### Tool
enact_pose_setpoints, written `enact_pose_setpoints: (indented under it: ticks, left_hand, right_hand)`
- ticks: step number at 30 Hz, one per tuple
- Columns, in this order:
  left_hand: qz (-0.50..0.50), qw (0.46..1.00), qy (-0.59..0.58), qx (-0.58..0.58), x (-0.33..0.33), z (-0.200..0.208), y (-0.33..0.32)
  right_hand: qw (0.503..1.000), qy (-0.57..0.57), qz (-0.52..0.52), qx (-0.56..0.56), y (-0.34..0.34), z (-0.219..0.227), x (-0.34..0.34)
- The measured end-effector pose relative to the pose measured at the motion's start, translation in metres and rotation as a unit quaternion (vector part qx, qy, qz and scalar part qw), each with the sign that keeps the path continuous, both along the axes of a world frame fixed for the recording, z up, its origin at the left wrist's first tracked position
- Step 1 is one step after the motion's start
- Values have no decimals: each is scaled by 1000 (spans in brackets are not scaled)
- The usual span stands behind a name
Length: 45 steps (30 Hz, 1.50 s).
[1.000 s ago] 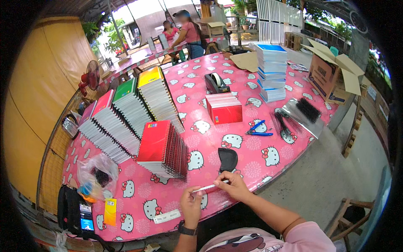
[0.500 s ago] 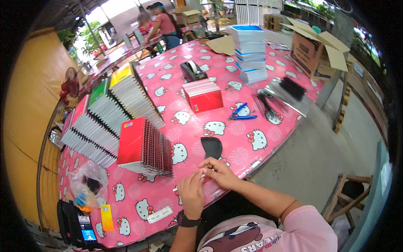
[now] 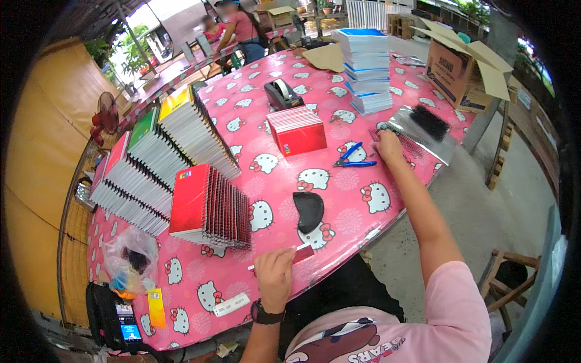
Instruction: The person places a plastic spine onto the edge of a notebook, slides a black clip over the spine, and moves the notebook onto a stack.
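Observation:
My left hand [image 3: 273,275] is closed on a thin red notebook [image 3: 304,253] at the table's near edge; its dark red end sticks out to the right of the fingers. Far out to the right, my right hand [image 3: 388,146] has its fingers curled on the loose black binding coils [image 3: 411,147]. Beside those coils a denser black bundle of coils [image 3: 430,123] lies on a clear plastic sheet [image 3: 446,149]. Blue-handled cutters [image 3: 357,162] rest left of my right hand. Between my hands lies a curved black pad [image 3: 308,212].
Coil-bound red notebooks [image 3: 209,209] stand left, before green [image 3: 144,138] and yellow [image 3: 177,104] stacks. A stack of red notebooks [image 3: 298,134], a tape dispenser [image 3: 281,95], a tall blue-topped stack [image 3: 366,72] and an open carton [image 3: 454,72] are farther back. Two people work beyond.
My right hand has left the left hand and reached out right to the black coils. My left hand stays near the table edge, and the red notebook in it now shows.

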<state>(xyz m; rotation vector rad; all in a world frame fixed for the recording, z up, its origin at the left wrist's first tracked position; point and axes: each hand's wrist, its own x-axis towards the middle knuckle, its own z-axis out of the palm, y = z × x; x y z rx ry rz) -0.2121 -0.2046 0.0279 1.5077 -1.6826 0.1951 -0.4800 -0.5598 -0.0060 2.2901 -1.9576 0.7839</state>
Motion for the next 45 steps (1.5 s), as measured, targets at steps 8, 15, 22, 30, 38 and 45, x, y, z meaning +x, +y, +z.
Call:
enact_pose_setpoints:
  ticks: [8, 15, 22, 30, 38, 45]
  left_hand:
    - [18, 1000, -7, 11, 13, 2, -3]
    - [32, 999, 3, 0, 17, -1, -2]
    - [25, 999, 28, 39, 17, 4, -6]
    - [24, 999, 21, 33, 20, 5, -4]
    - [19, 999, 31, 38, 20, 4, -3]
    - [33, 998, 26, 56, 17, 6, -2]
  right_hand:
    - [989, 124, -18, 76, -7, 5, -2]
    - [900, -213, 376, 53, 122, 60, 62]
    - [763, -251, 510, 309, 227, 51, 107]
    - [752, -302, 516, 277, 224, 43, 121]
    - [762, -263, 551, 214, 223, 49, 124]
    - [775, -175, 566, 221, 224, 52, 121]
